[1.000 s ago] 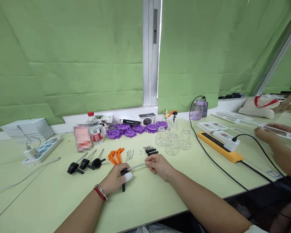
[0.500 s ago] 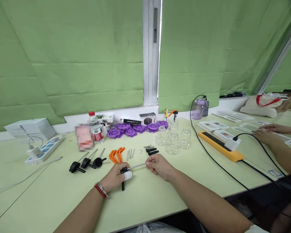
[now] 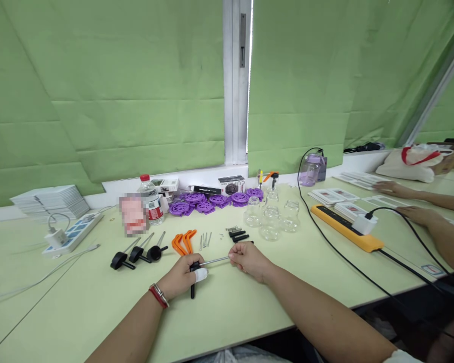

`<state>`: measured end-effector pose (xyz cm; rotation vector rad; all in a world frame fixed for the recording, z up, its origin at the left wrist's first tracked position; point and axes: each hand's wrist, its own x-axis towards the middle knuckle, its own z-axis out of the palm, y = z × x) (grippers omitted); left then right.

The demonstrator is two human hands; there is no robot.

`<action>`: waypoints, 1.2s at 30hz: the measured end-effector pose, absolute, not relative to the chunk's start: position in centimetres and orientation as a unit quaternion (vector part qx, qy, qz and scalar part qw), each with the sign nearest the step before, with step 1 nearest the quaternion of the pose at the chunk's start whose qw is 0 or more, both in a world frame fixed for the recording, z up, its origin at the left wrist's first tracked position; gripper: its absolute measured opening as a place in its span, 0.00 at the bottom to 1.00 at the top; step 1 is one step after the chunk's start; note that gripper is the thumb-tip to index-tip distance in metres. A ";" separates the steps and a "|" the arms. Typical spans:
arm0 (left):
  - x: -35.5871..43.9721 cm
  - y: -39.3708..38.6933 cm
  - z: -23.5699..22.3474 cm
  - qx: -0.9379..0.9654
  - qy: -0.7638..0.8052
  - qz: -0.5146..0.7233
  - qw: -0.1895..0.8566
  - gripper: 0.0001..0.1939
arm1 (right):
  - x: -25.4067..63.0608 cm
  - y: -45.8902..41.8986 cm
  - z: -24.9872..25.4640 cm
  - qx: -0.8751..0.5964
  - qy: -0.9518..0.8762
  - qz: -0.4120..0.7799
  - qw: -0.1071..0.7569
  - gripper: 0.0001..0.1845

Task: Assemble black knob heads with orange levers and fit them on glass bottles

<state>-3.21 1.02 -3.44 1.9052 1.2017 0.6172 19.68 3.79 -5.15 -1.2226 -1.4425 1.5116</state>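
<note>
My left hand, with a white wrap on one finger, is closed round a black plastic cap with a thin metal tube. The cap's black side stem points down below the fingers. The fingertips of my right hand pinch the tube's far end; whether they also hold a small part is hidden. Similar black caps with metal tubes lie to the left. Just beyond my hands are orange levers, metal pins, tiny metal bits, springs and black sleeves.
Clear glass bottles and purple plastic discs stand beyond. A water bottle is at the back left. On the right lie a yellow power strip, a black cable and a co-worker's hands over white sheets.
My hands keep the same hold on the cap and its tube, with hardly any movement. At the right, the co-worker's hands have lowered a white frame and spread over the sheets.
</note>
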 end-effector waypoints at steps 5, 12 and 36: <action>-3.2 0.9 -3.4 0.758 0.473 0.238 0.381 0.11 | 19.7 4.0 -5.3 -0.477 -0.579 0.564 0.344 0.05; -3.0 0.9 -3.2 0.765 0.468 0.233 0.377 0.12 | 19.5 3.9 -5.5 -0.492 -0.610 0.529 0.326 0.11; -2.5 0.6 -2.7 0.747 0.477 0.247 0.391 0.14 | 19.3 4.4 -7.0 -0.489 -0.648 0.481 0.331 0.26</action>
